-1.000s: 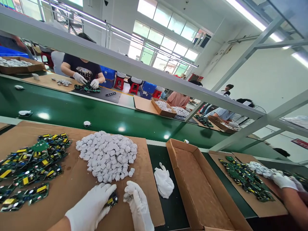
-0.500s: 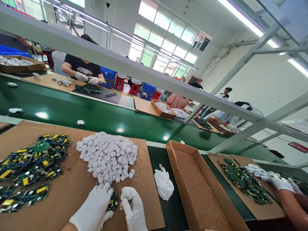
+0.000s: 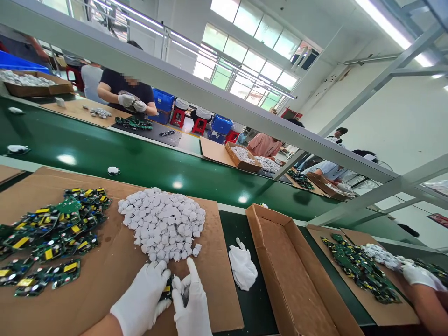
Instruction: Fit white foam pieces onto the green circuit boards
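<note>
Both of my hands wear white gloves and meet low in the head view over a brown cardboard sheet (image 3: 115, 261). My left hand (image 3: 142, 298) grips a small green circuit board (image 3: 167, 288) with a yellow part. My right hand (image 3: 191, 303) presses against the same board from the right, index finger pointing up; what it pinches is hidden. Just beyond my fingers lies a heap of small white pieces (image 3: 163, 223). To the left spreads a pile of green circuit boards (image 3: 52, 238).
A crumpled white glove (image 3: 242, 267) lies on the dark mat right of the sheet. An open cardboard box (image 3: 290, 275) stands further right. A neighbour's gloved hand (image 3: 418, 275) works over another board pile (image 3: 357, 267). The green conveyor (image 3: 140, 163) carries small white items; other people work beyond it.
My two hands have closed together around the small board and shifted slightly right. The items on the conveyor have drifted left.
</note>
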Motion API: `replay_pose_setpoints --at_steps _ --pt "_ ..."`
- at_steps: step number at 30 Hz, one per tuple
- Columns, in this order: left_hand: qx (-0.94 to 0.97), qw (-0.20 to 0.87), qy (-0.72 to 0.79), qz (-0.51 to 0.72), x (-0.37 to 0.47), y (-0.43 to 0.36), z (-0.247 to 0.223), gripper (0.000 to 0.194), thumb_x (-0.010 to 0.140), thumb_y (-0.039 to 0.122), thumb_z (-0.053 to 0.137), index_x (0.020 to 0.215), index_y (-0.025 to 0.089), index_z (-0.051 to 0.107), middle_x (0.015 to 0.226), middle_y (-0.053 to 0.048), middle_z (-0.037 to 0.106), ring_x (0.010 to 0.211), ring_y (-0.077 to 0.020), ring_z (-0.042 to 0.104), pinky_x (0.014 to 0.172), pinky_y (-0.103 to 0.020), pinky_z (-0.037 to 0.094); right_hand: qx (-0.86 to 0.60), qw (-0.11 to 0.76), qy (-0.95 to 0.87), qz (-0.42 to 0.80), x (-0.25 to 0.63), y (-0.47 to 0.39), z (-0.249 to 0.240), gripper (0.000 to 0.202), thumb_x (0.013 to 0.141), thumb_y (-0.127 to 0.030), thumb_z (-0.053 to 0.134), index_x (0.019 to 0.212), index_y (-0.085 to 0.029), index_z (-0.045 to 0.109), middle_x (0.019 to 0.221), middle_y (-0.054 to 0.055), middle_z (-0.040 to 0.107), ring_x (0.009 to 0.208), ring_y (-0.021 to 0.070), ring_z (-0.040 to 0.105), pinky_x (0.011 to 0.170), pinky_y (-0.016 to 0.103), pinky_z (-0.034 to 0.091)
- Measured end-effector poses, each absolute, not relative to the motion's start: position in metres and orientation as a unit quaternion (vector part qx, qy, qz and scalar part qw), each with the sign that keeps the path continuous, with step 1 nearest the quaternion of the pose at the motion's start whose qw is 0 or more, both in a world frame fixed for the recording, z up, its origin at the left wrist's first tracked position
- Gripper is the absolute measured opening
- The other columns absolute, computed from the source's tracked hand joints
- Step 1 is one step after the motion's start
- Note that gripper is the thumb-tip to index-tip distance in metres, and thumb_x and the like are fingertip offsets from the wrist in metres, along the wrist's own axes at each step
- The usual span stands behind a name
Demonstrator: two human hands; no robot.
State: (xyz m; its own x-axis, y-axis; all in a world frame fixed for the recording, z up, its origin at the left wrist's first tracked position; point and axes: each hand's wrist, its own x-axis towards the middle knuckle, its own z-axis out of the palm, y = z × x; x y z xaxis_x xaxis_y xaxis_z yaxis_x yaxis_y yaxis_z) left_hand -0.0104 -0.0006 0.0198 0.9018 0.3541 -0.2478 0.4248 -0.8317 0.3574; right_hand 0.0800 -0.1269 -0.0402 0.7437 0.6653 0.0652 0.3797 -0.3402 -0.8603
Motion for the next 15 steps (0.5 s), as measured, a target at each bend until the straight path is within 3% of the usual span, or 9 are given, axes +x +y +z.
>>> replay_pose_setpoints --at_steps 4,7,11,13,15 --pt "0.95 0.215 0.208 -0.085 -0.011 -0.001 0.019 0.033 0.084 0.025 0.052 0.111 0.014 0.066 0.117 -0.018 0.061 0.11 -0.0375 0.055 0.099 -0.051 0.04 -0.829 0.41 -0.35 0.15 0.083 -0.127 -0.036 0.037 0.086 -0.032 0.06 0.121 -0.02 0.058 0.099 0.007 0.065 0.086 0.0194 0.062 0.083 0.039 0.051" --pt "0.953 0.198 0.208 -0.098 -0.011 -0.002 0.02 0.04 0.084 0.024 0.052 0.12 0.012 0.062 0.127 -0.021 0.057 0.117 -0.0397 0.052 0.104 -0.053 0.036 -0.841 0.357 -0.376 0.152 0.086 -0.123 -0.03 0.025 0.082 -0.025 0.06 0.106 -0.024 0.067 0.102 0.008 0.065 0.101 0.0248 0.06 0.091 0.036 0.047" --pt "0.952 0.192 0.209 -0.113 -0.009 -0.004 0.025 0.039 0.083 0.024 0.051 0.117 0.01 0.064 0.123 -0.022 0.059 0.115 -0.0409 0.054 0.102 -0.055 0.037 -0.85 0.286 -0.411 0.164 0.086 -0.115 -0.014 0.015 0.08 -0.02 0.056 0.087 -0.025 0.068 0.091 0.006 0.063 0.088 0.0237 0.063 0.081 0.033 0.049" --pt "0.95 0.189 0.218 -0.119 -0.008 -0.004 0.027 0.04 0.082 0.024 0.052 0.116 0.008 0.064 0.121 -0.024 0.059 0.114 -0.0418 0.054 0.101 -0.055 0.038 -0.849 0.255 -0.43 0.17 0.086 -0.112 -0.001 0.011 0.078 -0.021 0.056 0.082 -0.022 0.067 0.09 0.007 0.062 0.083 0.0254 0.063 0.078 0.038 0.049" --pt "0.947 0.189 0.224 -0.128 -0.007 -0.003 0.029 0.044 0.08 0.023 0.054 0.12 0.006 0.062 0.125 -0.025 0.057 0.117 -0.0423 0.052 0.103 -0.055 0.036 -0.845 0.207 -0.453 0.194 0.086 -0.108 0.015 0.014 0.076 -0.025 0.06 0.087 -0.021 0.067 0.103 0.012 0.062 0.091 0.0315 0.062 0.082 0.046 0.049"
